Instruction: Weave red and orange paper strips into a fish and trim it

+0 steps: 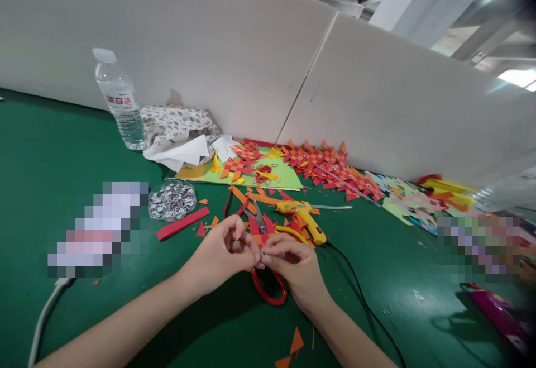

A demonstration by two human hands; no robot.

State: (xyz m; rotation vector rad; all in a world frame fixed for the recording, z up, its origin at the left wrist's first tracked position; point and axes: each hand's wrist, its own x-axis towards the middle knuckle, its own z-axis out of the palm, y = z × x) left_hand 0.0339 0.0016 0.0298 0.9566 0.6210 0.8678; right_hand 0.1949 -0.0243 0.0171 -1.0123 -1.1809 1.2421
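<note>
My left hand (239, 248) and my right hand (288, 257) meet at the fingertips in the middle of the table. Both are closed in a pinch around something too small to make out. Below and behind them lie scissors with a red handle loop (270, 295), partly covered by my hands. Just beyond the fingers sits a red and orange woven paper piece (262, 238), mostly hidden. A yellow glue gun (305, 220) rests beyond my right hand, its black cord running toward me. To the left of my left hand is a clear container of googly eyes (172, 200).
Woven paper fish (318, 161) are heaped along the white partition (234, 49). A red strip (183, 224) and orange scraps (296, 340) lie on the green table (167, 323). A water bottle (119, 103), a tissue pouch (178, 125) and a blurred-out device (100, 228) stand left.
</note>
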